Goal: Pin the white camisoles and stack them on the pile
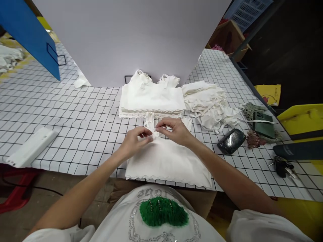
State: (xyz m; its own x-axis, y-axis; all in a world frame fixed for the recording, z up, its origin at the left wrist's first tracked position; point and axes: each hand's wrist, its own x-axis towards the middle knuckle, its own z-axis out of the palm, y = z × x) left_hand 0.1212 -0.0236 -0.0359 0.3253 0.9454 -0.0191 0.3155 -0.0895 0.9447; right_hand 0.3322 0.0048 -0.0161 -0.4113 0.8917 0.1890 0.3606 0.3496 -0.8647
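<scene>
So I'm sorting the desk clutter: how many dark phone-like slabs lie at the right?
2: a glossy black phone beside the strap pile, and a dark slab at the right edge above the keys. Others may be hidden.

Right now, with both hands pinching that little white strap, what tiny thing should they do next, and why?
Probably fold the strap down flat onto the white top. The left hand and right hand pinch it at the top's upper edge, where it sticks out toward the neat stack behind. The tops in that stack lie flat, so this one likely needs its strap tucked to match.
</scene>
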